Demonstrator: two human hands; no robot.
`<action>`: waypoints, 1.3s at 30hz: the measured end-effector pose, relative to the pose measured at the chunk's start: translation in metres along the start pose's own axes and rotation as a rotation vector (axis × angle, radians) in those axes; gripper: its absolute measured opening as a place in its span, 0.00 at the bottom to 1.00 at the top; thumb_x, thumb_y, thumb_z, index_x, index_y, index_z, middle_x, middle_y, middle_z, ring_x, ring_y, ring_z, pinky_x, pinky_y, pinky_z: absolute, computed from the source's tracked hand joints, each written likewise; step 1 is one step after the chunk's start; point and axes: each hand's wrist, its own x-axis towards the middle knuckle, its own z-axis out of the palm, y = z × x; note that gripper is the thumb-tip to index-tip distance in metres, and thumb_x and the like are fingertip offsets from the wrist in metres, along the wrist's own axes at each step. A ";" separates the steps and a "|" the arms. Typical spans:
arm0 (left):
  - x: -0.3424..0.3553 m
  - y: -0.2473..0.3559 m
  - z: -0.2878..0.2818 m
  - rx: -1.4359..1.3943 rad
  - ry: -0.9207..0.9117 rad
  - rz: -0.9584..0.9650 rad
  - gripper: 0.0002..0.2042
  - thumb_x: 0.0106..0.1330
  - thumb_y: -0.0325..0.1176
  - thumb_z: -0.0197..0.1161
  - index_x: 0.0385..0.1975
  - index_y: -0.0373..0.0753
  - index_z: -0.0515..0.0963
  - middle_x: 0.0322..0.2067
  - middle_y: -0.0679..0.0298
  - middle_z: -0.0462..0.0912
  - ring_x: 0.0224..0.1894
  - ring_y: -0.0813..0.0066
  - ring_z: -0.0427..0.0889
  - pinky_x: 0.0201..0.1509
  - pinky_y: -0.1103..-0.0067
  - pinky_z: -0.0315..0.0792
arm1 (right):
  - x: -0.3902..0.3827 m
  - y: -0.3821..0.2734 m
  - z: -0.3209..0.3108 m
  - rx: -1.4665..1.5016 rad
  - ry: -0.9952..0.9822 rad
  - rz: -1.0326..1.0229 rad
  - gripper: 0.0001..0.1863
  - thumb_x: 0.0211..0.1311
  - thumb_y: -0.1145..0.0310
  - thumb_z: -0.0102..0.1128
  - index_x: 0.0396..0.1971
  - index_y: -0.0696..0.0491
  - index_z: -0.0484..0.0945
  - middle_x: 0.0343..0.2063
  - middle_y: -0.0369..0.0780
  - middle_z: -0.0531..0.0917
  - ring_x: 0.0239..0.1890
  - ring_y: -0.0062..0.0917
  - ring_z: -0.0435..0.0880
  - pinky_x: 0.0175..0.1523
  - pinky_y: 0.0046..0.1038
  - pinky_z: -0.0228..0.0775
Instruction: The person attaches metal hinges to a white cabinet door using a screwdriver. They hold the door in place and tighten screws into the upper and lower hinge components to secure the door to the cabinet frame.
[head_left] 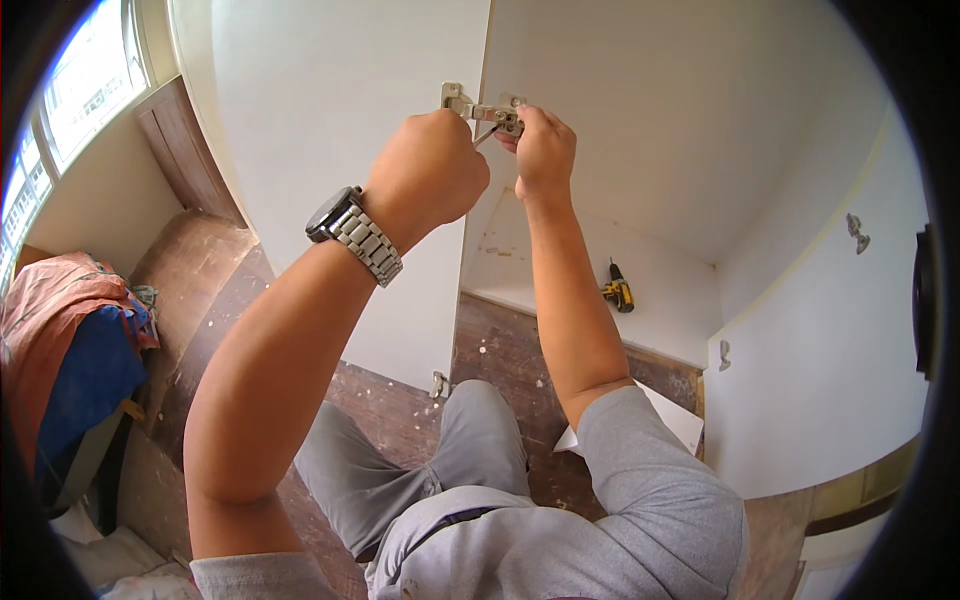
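A metal cabinet hinge (485,113) joins the edge of a white cabinet door (330,120) to the inside of a white cabinet (640,110). My left hand (428,165), with a watch (352,230) on its wrist, is closed in a fist in front of the door edge. A thin metal shaft (485,136), like that of a screwdriver, runs from this fist to the hinge; its handle is hidden. Thumb and fingers of my right hand (545,150) pinch the hinge's mounting end at the cabinet side. A lower hinge (439,384) is fixed near the door's bottom edge.
A yellow and black cordless drill (619,290) lies on the cabinet floor. To the right, another white door (820,370) stands open with hinges on it. A white panel (670,415) lies by my right elbow. Orange and blue cloths (75,340) are heaped at left.
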 end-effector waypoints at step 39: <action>-0.207 -0.285 0.124 -0.174 -0.588 -0.494 0.16 0.60 0.28 0.58 0.48 0.32 0.80 0.30 0.56 0.83 0.30 0.70 0.80 0.35 0.75 0.76 | 0.010 0.039 -0.014 0.070 -0.084 -0.029 0.13 0.66 0.59 0.56 0.34 0.54 0.80 0.28 0.40 0.83 0.30 0.27 0.82 0.41 0.32 0.75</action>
